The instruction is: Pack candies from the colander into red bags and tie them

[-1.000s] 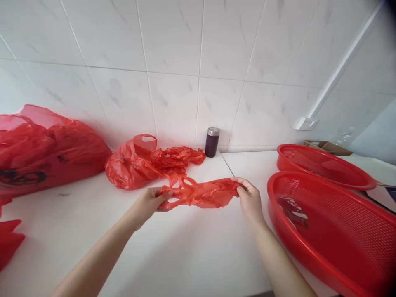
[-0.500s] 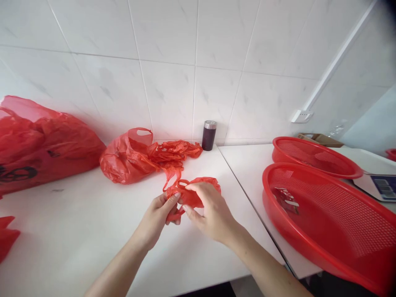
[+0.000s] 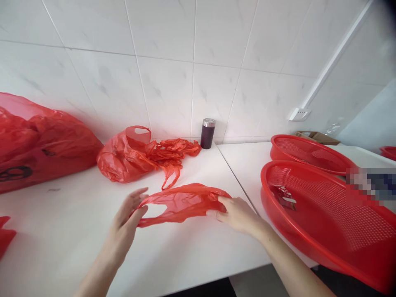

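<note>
right hand [image 3: 219, 207] pinches red bag [image 3: 188, 203] toward tabletop's [image 3: 173, 255] front edge, seemingly for tension; left hand [image 3: 125, 222] wide at handle [image 3: 151, 222].

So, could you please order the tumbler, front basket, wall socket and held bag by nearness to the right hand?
1. Held bag, in the right hand
2. Front basket, right side
3. Tumbler, by the wall
4. Wall socket, back right
</note>
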{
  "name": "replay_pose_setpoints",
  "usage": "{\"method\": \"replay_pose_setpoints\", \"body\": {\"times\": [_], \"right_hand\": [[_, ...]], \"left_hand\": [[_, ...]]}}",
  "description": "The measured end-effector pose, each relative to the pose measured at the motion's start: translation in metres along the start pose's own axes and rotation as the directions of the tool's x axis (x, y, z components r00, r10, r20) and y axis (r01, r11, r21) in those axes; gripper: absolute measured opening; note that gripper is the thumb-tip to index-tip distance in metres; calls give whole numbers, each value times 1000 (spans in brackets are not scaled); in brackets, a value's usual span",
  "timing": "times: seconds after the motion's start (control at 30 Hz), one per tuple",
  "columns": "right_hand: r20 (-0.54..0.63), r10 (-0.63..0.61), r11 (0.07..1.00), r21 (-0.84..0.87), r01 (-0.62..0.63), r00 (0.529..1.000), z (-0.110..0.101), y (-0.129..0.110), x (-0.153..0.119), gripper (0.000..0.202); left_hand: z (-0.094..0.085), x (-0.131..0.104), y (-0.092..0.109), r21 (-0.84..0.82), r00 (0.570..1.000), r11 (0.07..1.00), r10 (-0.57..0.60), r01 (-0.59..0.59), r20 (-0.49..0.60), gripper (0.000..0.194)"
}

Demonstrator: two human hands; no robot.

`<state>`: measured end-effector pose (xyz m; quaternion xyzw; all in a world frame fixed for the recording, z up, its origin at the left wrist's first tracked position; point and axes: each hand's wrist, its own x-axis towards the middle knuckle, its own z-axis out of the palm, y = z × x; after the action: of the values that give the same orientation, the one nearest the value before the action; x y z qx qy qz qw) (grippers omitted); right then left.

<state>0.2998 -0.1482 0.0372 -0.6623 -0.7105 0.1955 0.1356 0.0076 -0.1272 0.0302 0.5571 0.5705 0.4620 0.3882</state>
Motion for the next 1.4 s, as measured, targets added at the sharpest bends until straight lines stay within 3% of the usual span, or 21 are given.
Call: {"method": "replay_pose_setpoints", "body": {"times": [0.03,0.07,0.1,0.17,0.2,0.23,0.33,0.43,0.53,0.6,0.67,0.8,0.87,0.97,1.03,1.1,1.17,1.2,1.3,1.4], "right_hand": [[-27,3,1000,-20,-3,1000,2,-1,2,43],[-50,0,999,-47,-3,999,6,-2,5,49],[-68,-7,997,-75,2,998,11,-3,7,55],[-84,-40,994,-109,31,996,23,-2,12,54],[-85,-61,992,-112,52,995,30,-2,13,48],[-80,-85,991,-107,76,993,36,-2,14,39],[-53,-138,990,-40,136,989,42,2,12,17],[-85,-133,969,198,148,987,25,13,0,25],[-322,-16,906,397,150,947,-5,24,-20,32],[-467,69,897,416,151,882,-19,21,-30,33],[-498,45,896,404,185,866,-20,6,-34,30],[-417,-194,928,215,303,888,16,-29,-10,17],[-344,-181,975,63,215,921,39,-32,8,44],[-228,-129,987,68,148,965,52,-13,26,42],[-276,-130,956,219,195,952,41,8,26,32],[-420,-52,917,340,211,906,18,27,17,24],[-499,52,913,375,161,865,-9,38,2,18],[-486,70,923,362,128,871,-23,38,-6,18],[-367,-29,965,232,121,930,-55,17,-34,35],[-413,-234,949,98,299,880,-64,-26,-56,40]], "left_hand": [[1,-6,10,115,982,982,162,-151,-96,35],[4,-12,21,243,924,922,346,-303,-163,34],[8,-18,30,362,835,825,519,-433,-184,31],[26,-28,40,528,681,603,730,-598,-62,21],[39,-31,40,569,653,515,756,-641,50,16],[52,-31,37,594,655,453,736,-664,171,13],[88,-16,12,686,751,358,497,-634,435,13],[96,12,-14,786,833,289,291,-546,471,37],[79,34,-23,852,880,232,197,-469,431,61],[68,39,-19,864,889,215,171,-454,425,68],[65,36,-12,846,874,226,180,-484,452,70],[78,20,3,787,837,288,243,-545,490,67],[84,16,5,782,832,290,255,-551,492,64],[79,22,-1,807,843,248,200,-536,499,68],[66,31,-7,835,866,232,141,-499,479,69],[51,39,-12,865,897,238,104,-442,429,68],[38,44,-13,883,919,256,88,-394,384,69],[33,44,-12,884,924,270,81,-381,374,70],[27,41,-1,855,921,354,57,-379,385,72],[30,36,15,770,916,527,43,-359,398,68]]}}
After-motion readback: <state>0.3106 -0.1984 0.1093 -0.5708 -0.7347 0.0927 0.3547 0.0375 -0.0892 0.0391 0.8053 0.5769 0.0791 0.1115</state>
